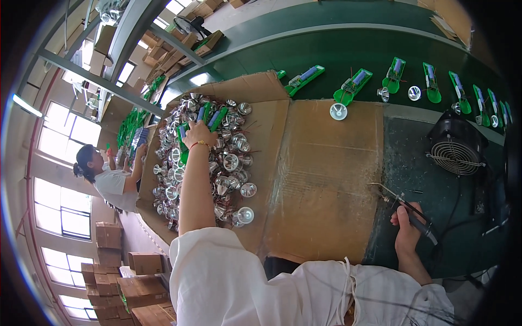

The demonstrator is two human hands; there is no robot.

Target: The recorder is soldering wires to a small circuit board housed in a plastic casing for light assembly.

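My left hand (198,134) reaches far out over a heap of silvery lamp reflectors (231,162) in an opened cardboard box. Its fingers are closed on a green plastic housing (184,154), partly hidden under the hand. Just beyond the fingertips, further green housings (217,118) with blue cylindrical batteries lie on top of the heap. At the right, my right hand (409,225) grips the dark handle of a soldering iron (421,224). Its thin bent tip points left, above the edge of the cardboard sheet.
A worn cardboard sheet (321,190) covers the bench before me. Green housings with batteries (353,87) stand in a row along the far side, some with reflectors (338,111). A black fan (458,144) sits at the right. A co-worker (114,176) is at the left.
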